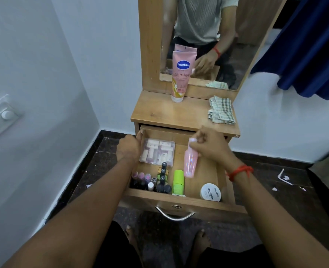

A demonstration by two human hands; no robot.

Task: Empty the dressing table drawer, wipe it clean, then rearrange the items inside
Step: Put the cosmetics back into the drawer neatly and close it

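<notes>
The wooden drawer (181, 202) of the dressing table is pulled out. Inside lie a clear plastic box (157, 152) of small bottles at the back left, several nail polish bottles (152, 181) at the front left, a green tube (178, 181) and a white nail polish remover jar (210, 192). My right hand (212, 146) grips a pink bottle (190, 163) by its top, holding it over the middle of the drawer. My left hand (130, 147) grips the drawer's left wall near the back.
On the table top (169, 113) stand a pink Vaseline tube (180, 76) and a checked cloth (220, 110) at the right. A mirror (204, 35) rises behind. A blue curtain (304, 45) hangs at the right. Paper scraps lie on the dark floor (283, 178).
</notes>
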